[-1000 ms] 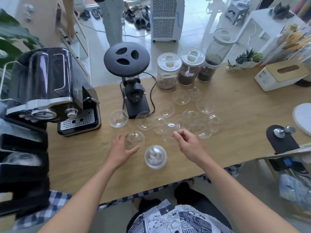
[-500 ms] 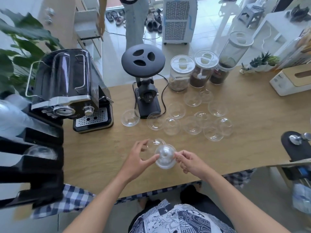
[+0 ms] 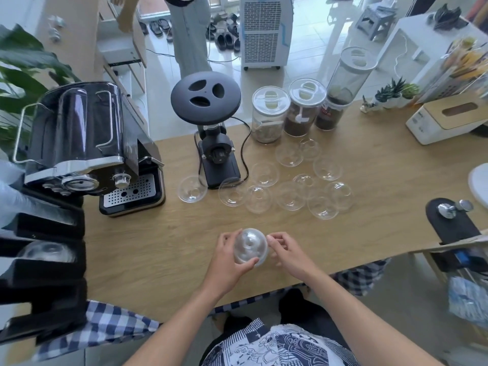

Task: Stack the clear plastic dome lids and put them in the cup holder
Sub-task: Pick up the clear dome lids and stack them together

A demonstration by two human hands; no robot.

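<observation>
A: Hands. Your left hand (image 3: 224,262) has fingers and thumb curled round the left side of the clear dome lid stack (image 3: 249,245).

B: Confirmed. Your right hand (image 3: 287,256) pinches the stack's right rim with its fingertips. Dome faces up. Number of lids in it: cannot tell.

A: Position. You hold the stack between both hands over the wooden table (image 3: 158,247), near its front edge. Contact with the tabletop: not resolvable.

B: Loose dome lids (image 3: 265,174) sit in a cluster further back on the table, well apart from your hands. The leftmost lies between the espresso machine (image 3: 79,143) and the coffee grinder (image 3: 211,154).

A: The black cup holder (image 3: 52,276) stands at your left, in front of the espresso machine. One clear domed shape (image 3: 48,250) sits in a compartment
</observation>
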